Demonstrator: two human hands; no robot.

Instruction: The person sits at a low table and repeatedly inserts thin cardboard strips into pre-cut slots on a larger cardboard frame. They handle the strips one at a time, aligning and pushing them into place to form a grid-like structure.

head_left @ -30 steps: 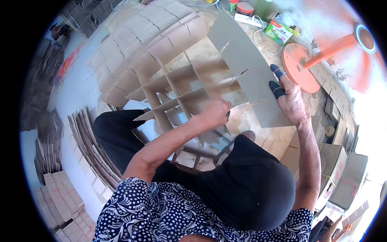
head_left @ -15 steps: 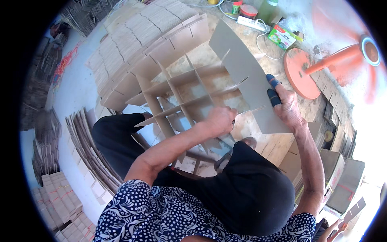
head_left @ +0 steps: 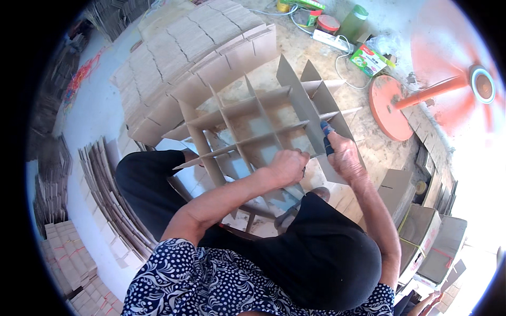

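Observation:
A grid of interlocked cardboard divider strips [head_left: 253,138] sits in front of me, its open cells showing the surface below. My left hand [head_left: 288,167] is closed at the near side of the grid, its fingers pinching a crosswise divider strip. On the right side of the grid, my right hand [head_left: 345,158] grips a tall cardboard divider panel [head_left: 301,105], which stands across the crosswise strips. Dark blue covers wrap two of its fingers. Another upright panel [head_left: 328,100] stands just right of it, with strip ends poking out beyond. My palms hide the near slots.
Stacked slotted cardboard [head_left: 184,47] lies beyond the grid; a row of cardboard sheets [head_left: 113,203] stands at left. An orange fan [head_left: 392,108], power strip [head_left: 331,40], green bottle [head_left: 353,22] and small box [head_left: 369,59] are at far right. A co-worker's hand [head_left: 428,303] shows at lower right.
My right hand has moved left and lower with the panel, which now sits deeper among the strips. The second upright panel has come into sight. My left hand has barely moved.

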